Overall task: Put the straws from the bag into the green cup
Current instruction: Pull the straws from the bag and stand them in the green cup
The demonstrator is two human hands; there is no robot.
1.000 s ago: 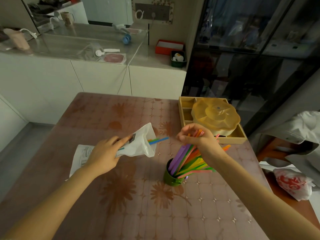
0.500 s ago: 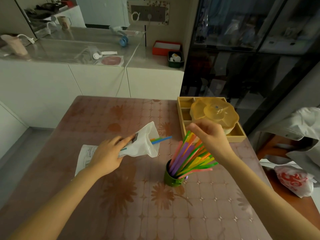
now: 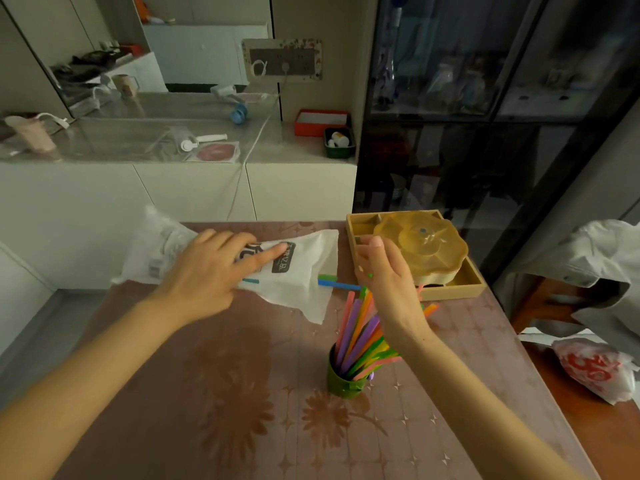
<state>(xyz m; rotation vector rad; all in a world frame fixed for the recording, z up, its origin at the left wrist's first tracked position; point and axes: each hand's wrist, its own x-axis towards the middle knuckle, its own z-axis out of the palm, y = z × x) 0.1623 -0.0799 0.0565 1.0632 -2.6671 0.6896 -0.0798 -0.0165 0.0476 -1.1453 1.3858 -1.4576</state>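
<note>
The left hand (image 3: 207,271) holds the white bag (image 3: 294,271) in the middle of the frame, with a blue and a green straw (image 3: 337,285) poking out. The right hand (image 3: 388,282) is half curled above the green cup (image 3: 343,384), which is full of bright straws (image 3: 360,337), lower down on the table (image 3: 207,410). I cannot tell if its fingers pinch anything.

A brown floral-patterned table (image 3: 242,393) carried a green cup (image 3: 343,384), a wooden compartment tray (image 3: 450,289) and a red-printed plastic bag (image 3: 595,372).
</note>
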